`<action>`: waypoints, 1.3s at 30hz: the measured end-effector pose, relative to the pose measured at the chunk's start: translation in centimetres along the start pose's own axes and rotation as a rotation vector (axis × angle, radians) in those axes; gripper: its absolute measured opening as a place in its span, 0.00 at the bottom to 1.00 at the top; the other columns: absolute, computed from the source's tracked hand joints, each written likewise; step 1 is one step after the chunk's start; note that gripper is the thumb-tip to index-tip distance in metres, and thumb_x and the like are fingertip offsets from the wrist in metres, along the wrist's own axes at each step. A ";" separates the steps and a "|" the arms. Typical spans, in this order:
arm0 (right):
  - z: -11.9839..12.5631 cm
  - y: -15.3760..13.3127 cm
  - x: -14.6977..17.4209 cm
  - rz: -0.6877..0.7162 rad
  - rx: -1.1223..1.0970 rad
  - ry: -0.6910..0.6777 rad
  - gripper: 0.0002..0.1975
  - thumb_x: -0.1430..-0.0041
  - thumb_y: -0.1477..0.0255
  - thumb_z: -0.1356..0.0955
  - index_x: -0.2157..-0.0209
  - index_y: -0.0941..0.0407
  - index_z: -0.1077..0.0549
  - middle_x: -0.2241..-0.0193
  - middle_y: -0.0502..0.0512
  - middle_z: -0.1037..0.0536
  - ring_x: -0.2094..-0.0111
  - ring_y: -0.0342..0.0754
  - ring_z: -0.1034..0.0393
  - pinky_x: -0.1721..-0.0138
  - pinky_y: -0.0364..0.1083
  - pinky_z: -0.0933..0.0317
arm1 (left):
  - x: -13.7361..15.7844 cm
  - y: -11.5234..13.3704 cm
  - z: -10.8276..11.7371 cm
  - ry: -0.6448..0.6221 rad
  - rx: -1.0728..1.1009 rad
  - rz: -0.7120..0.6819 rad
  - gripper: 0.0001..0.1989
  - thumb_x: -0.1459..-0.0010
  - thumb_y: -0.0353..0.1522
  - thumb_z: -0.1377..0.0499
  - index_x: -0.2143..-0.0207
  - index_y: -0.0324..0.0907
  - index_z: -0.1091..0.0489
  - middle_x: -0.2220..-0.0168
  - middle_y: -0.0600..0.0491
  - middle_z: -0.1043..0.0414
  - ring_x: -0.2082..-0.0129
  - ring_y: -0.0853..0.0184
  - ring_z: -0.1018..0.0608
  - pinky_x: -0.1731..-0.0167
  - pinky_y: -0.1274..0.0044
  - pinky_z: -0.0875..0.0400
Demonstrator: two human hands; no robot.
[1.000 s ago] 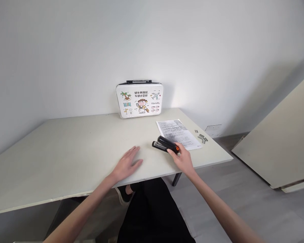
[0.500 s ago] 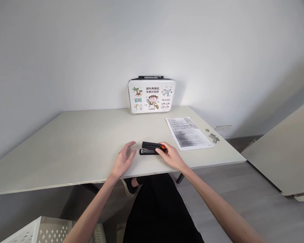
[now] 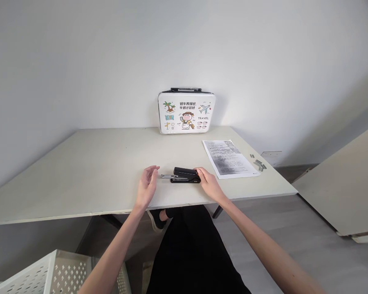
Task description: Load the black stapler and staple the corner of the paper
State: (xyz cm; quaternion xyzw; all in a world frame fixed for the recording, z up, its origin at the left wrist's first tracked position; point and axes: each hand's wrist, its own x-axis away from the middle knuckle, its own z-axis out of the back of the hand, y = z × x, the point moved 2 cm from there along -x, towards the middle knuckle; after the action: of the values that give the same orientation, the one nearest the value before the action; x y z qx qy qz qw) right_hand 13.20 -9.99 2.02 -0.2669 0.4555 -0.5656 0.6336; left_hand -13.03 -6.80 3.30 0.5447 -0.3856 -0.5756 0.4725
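Observation:
A black stapler [image 3: 185, 174] lies near the table's front edge, its top arm raised at an angle over the base. From its left end a silver staple tray [image 3: 167, 176] sticks out. My right hand [image 3: 209, 183] grips the stapler's rear end, with the thumb and fingers closed around it. Just left of the tray, apart from it, my left hand [image 3: 147, 185] is held with curved fingers and thumb apart, holding nothing that I can see.
Printed paper [image 3: 230, 159] lies to the right on the white table [image 3: 79, 175]. Beside it are several staple strips [image 3: 259, 164]. A white cartoon case [image 3: 187, 113] leans against the wall at the back. White perforated baskets [image 3: 70, 271] stand below at left.
The staple tray has slid out of the stapler's left end. My left hand has shifted slightly left. The orange part at the stapler's rear is now covered by my right hand.

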 end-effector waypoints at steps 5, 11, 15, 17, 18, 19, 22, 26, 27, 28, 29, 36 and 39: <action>0.1 -0.1 0.3 -0.014 -0.002 -0.017 0.24 0.27 0.51 0.43 0.51 0.50 0.23 0.67 0.53 0.21 0.67 0.53 0.27 0.60 0.51 0.33 | 0.0 -0.2 0.1 0.011 -0.019 -0.011 0.16 0.28 0.44 0.44 0.48 0.44 0.28 0.43 0.43 0.23 0.37 0.56 0.25 0.35 0.62 0.36; 0.0 0.4 0.4 0.013 0.010 -0.041 0.19 0.38 0.54 0.28 0.53 0.51 0.24 0.60 0.54 0.18 0.64 0.53 0.25 0.60 0.50 0.31 | -0.3 -0.6 0.2 -0.018 0.020 0.002 0.17 0.29 0.45 0.44 0.49 0.44 0.26 0.44 0.43 0.22 0.39 0.56 0.24 0.36 0.62 0.34; 0.1 -0.3 1.4 0.095 0.017 0.037 0.14 0.36 0.59 0.28 0.54 0.51 0.23 0.60 0.54 0.18 0.60 0.54 0.23 0.58 0.51 0.29 | -0.2 0.0 -0.3 -0.011 0.196 0.114 0.15 0.29 0.43 0.41 0.51 0.42 0.25 0.43 0.42 0.22 0.39 0.55 0.23 0.35 0.63 0.35; 0.3 -1.2 2.3 0.204 0.038 0.116 0.12 0.34 0.64 0.29 0.51 0.50 0.23 0.55 0.55 0.18 0.55 0.54 0.23 0.53 0.52 0.28 | 0.0 0.3 -0.8 -0.003 0.408 0.255 0.15 0.28 0.41 0.43 0.52 0.41 0.25 0.44 0.41 0.22 0.39 0.55 0.23 0.35 0.63 0.34; 0.5 -1.7 2.8 0.282 0.054 0.158 0.12 0.33 0.67 0.30 0.49 0.49 0.24 0.52 0.56 0.18 0.51 0.55 0.23 0.50 0.54 0.28 | 0.0 0.5 -1.3 -0.008 0.533 0.352 0.15 0.27 0.40 0.45 0.52 0.39 0.25 0.44 0.40 0.22 0.40 0.55 0.23 0.35 0.64 0.33; 0.6 -2.3 3.2 0.373 0.075 0.194 0.13 0.32 0.71 0.31 0.47 0.48 0.24 0.49 0.56 0.19 0.48 0.55 0.24 0.47 0.55 0.28 | 0.1 0.7 -1.7 -0.018 0.653 0.456 0.16 0.26 0.39 0.47 0.53 0.38 0.25 0.44 0.39 0.22 0.40 0.55 0.22 0.36 0.64 0.32; 0.9 -3.7 4.1 0.648 0.170 0.250 0.21 0.32 0.82 0.35 0.45 0.46 0.25 0.48 0.54 0.19 0.43 0.54 0.26 0.44 0.58 0.28 | 0.2 1.1 -3.1 -0.062 0.862 0.728 0.17 0.26 0.35 0.52 0.52 0.37 0.26 0.45 0.37 0.22 0.43 0.55 0.20 0.41 0.64 0.26; 1.3 -4.3 4.7 0.814 0.338 0.234 0.26 0.32 0.86 0.36 0.44 0.44 0.24 0.47 0.53 0.18 0.43 0.53 0.25 0.48 0.57 0.26 | 0.0 1.4 -4.1 -0.153 0.847 0.777 0.15 0.29 0.34 0.52 0.53 0.39 0.27 0.46 0.38 0.21 0.44 0.52 0.20 0.46 0.60 0.23; 1.3 -4.3 4.9 0.825 0.372 0.226 0.26 0.32 0.86 0.36 0.44 0.43 0.24 0.46 0.53 0.18 0.43 0.54 0.24 0.49 0.57 0.27 | 0.0 1.4 -4.3 -0.185 0.828 0.749 0.15 0.30 0.34 0.52 0.53 0.39 0.27 0.46 0.39 0.21 0.43 0.52 0.20 0.46 0.58 0.23; 1.3 -4.2 5.0 0.830 0.398 0.223 0.26 0.32 0.86 0.36 0.44 0.43 0.24 0.46 0.53 0.18 0.43 0.54 0.24 0.50 0.57 0.27 | -0.1 1.4 -4.4 -0.215 0.810 0.719 0.14 0.30 0.33 0.51 0.54 0.40 0.26 0.45 0.39 0.21 0.43 0.51 0.20 0.46 0.58 0.24; 1.4 -4.2 5.1 0.832 0.415 0.223 0.26 0.32 0.86 0.36 0.44 0.43 0.24 0.46 0.53 0.18 0.43 0.54 0.24 0.51 0.57 0.27 | -0.2 1.4 -4.5 -0.236 0.795 0.694 0.14 0.31 0.33 0.50 0.54 0.40 0.26 0.45 0.39 0.21 0.43 0.51 0.20 0.45 0.57 0.24; 1.9 -4.3 5.3 0.755 0.283 0.295 0.27 0.34 0.87 0.35 0.45 0.42 0.23 0.48 0.53 0.17 0.44 0.54 0.24 0.50 0.57 0.28 | -0.2 1.3 -4.6 -0.120 0.771 0.714 0.14 0.32 0.31 0.50 0.61 0.38 0.24 0.56 0.39 0.22 0.57 0.58 0.19 0.55 0.67 0.23; 2.5 -4.5 5.5 0.560 0.118 0.369 0.21 0.34 0.82 0.34 0.48 0.45 0.23 0.50 0.54 0.19 0.45 0.55 0.25 0.45 0.60 0.29 | 0.4 1.6 -4.2 -0.017 0.748 0.628 0.11 0.33 0.30 0.47 0.62 0.38 0.24 0.66 0.48 0.28 0.69 0.66 0.25 0.65 0.74 0.27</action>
State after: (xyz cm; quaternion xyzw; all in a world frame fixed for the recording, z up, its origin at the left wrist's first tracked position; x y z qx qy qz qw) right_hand 12.94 -16.65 5.46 0.0127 0.5848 -0.4336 0.6855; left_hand -8.66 -7.29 4.25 0.5295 -0.7156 -0.2319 0.3921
